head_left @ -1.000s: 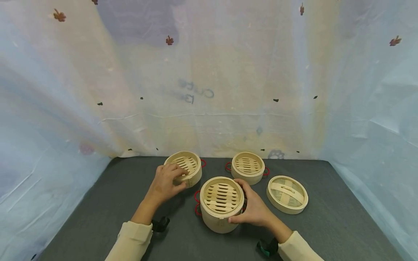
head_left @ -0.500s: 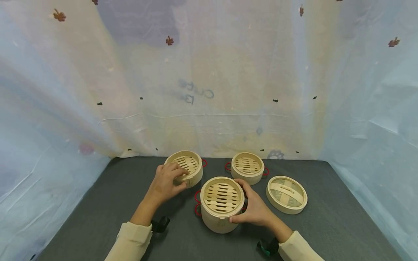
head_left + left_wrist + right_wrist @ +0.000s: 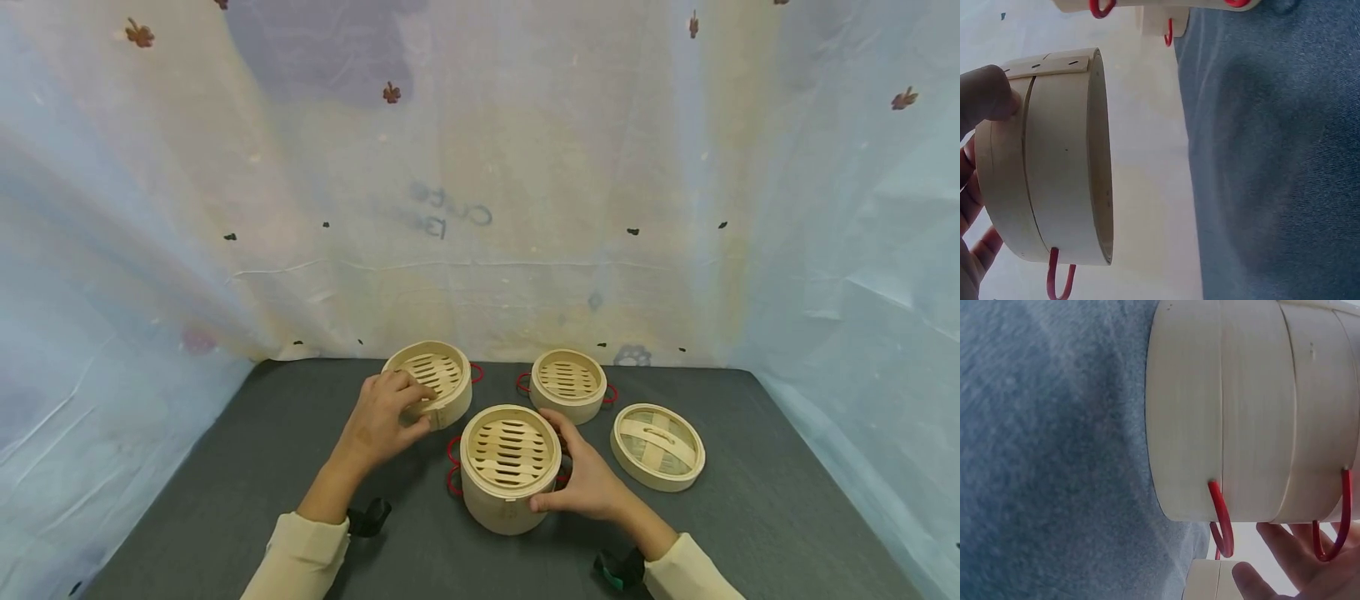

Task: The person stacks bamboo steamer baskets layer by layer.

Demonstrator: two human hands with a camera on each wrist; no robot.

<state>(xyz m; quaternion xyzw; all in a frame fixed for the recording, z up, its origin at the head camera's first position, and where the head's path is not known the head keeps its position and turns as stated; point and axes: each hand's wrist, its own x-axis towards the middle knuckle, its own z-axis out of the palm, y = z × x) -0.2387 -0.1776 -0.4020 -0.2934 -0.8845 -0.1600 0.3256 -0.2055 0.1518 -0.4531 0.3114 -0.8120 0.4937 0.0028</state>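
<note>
Steamer stack (image 3: 506,479), right hand (image 3: 581,479) gripping it and left hand (image 3: 382,415) a basket (image 3: 439,382), stands on dark cloth (image 3: 435,554) before sheeting (image 3: 495,150).

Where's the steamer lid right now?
In the head view, the lid lies toward the right of the dark table, to the right of the right hand and nearer the camera than the rear right steamer basket.

Cream sleeves (image 3: 302,548), black wrist cameras (image 3: 369,518)
</note>
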